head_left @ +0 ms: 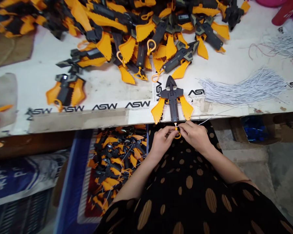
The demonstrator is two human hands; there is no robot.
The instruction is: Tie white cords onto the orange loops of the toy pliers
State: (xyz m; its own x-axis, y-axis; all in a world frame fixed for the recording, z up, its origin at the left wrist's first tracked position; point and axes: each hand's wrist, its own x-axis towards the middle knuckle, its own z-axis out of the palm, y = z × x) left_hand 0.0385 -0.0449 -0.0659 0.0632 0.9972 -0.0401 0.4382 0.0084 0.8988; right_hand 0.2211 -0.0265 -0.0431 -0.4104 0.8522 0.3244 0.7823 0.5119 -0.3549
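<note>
A toy (173, 100) lay at the near edge of the table (104, 87), the left hand (161, 141) and right hand (195, 135) at its near end. Behind it spread a heap of toys (146, 31); another toy (64, 93) lay to the left. To the right lay a string bundle (244, 87), with a second bundle (288, 43) beyond. Below table level stood a toy-filled crate (69, 177), left, and a box (237, 130), right.

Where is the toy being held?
In the head view, right of centre, the toy lies at the table's front edge, left of the nearer white strings.
</note>
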